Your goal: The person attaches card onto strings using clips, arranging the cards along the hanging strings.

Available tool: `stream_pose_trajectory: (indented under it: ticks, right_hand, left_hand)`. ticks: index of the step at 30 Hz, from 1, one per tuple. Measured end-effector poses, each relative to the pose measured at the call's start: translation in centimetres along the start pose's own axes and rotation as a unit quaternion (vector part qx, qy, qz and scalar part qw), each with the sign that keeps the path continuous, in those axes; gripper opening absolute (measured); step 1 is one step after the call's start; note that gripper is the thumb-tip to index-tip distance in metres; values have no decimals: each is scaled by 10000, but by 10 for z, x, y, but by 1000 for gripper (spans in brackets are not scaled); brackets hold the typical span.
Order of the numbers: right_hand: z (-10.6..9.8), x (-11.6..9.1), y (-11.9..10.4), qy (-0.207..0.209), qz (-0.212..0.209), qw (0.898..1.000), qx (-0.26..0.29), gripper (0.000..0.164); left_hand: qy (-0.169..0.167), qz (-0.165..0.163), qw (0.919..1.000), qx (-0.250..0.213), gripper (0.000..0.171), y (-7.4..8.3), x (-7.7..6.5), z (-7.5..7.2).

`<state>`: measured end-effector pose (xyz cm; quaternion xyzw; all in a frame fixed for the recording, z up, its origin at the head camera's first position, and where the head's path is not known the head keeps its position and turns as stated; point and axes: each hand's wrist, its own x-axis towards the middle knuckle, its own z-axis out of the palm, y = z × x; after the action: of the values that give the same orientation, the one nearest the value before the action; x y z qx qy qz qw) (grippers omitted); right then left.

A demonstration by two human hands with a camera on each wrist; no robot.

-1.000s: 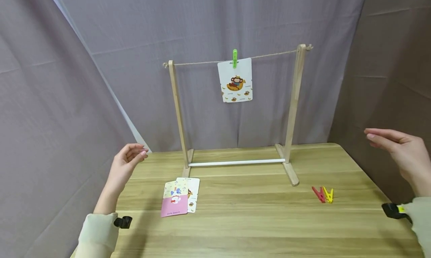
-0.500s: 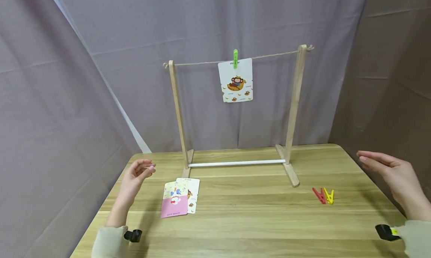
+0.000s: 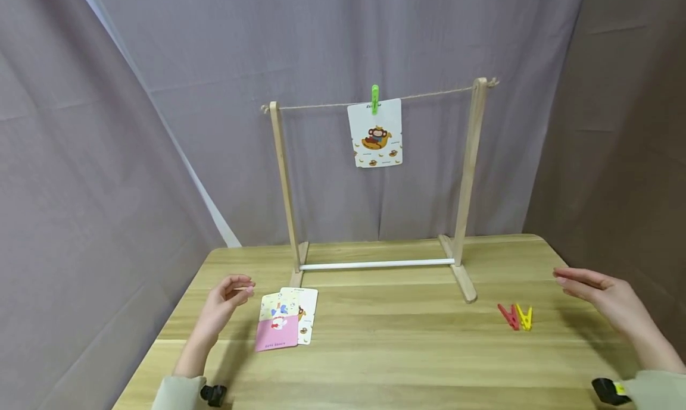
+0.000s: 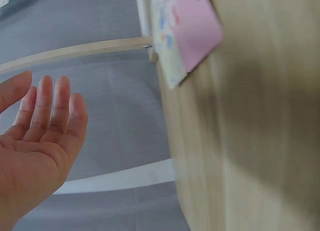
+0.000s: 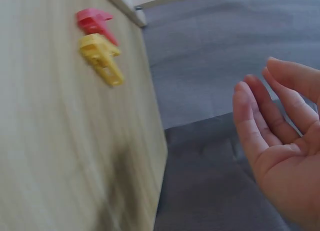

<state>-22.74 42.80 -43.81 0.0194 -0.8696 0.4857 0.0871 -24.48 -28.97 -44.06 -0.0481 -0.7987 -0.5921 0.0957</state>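
My left hand [image 3: 218,307] hovers over the table's left side with relaxed fingers, holding nothing. Just right of it lie two overlapping cards: a pink and yellow card [image 3: 276,332] on top of a white monkey card [image 3: 308,315]. Over on the right, my right hand [image 3: 605,297] is also in the air and holds nothing, its fingers loosely bent. To its left a red clothespin [image 3: 509,317] and a yellow clothespin [image 3: 525,318] lie side by side. Another white monkey card [image 3: 376,154] hangs from the string [image 3: 321,106], clipped by a green clothespin [image 3: 375,99].
A wooden stand stands at the back of the table [image 3: 386,362], with a left post [image 3: 284,178], a right post [image 3: 469,172] and a white crossbar [image 3: 375,264] low between them. Grey curtains [image 3: 418,35] hang behind and at the sides.
Both hands have come down toward the table and inward, the left shifting right and the right shifting left. The cards and clothespins stay in place.
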Motion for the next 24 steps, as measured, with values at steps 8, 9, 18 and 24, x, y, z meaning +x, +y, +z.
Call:
stream_pose_trajectory:
  ticks: [8,9,18,24]
  right_hand:
    - [8,-2,12,-402,75,9981,-456,43]
    - [9,-1,13,-442,102,9977,-510,45]
    - [16,-3,21,-970,441,9932,-475,50]
    - [22,-4,25,-1206,684,9903,-126,55]
  left_hand:
    - [-210,-335,9990,216,33,-15,-6,6]
    - [-220,-354,9989,229,33,-16,-6,7]
    - [-219,-517,9980,282,31,-26,-12,9]
    - [-220,-702,9966,372,30,-33,-13,10]
